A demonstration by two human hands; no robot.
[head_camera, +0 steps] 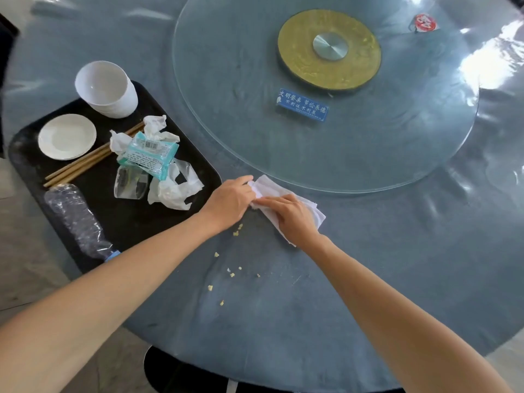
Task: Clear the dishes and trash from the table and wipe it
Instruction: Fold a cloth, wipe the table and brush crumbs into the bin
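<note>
The clearing looks done and the wiping is getting under way. The person is leaning over the round table (283,321) with both hands on a white cloth (279,191) lying just short of the glass turntable (354,154). The left hand (229,201) is pinching the cloth's near corner between closed fingers, and the right hand (295,218) is pressing flat on top, fingers stretched out rather than gripping. Off to the left, a black tray (124,222) is hanging partly over the table's edge, carrying stacked bowls (106,89), a small plate (67,136), chopsticks (76,165), crumpled tissues and wrappers (156,160), and a squashed bottle (78,219). Yellowish crumbs (232,275) are lying scattered on the table between the arms. I'd say the next move calls for sweeping the cloth toward those crumbs and gathering them, not scattering them off the edge.
</note>
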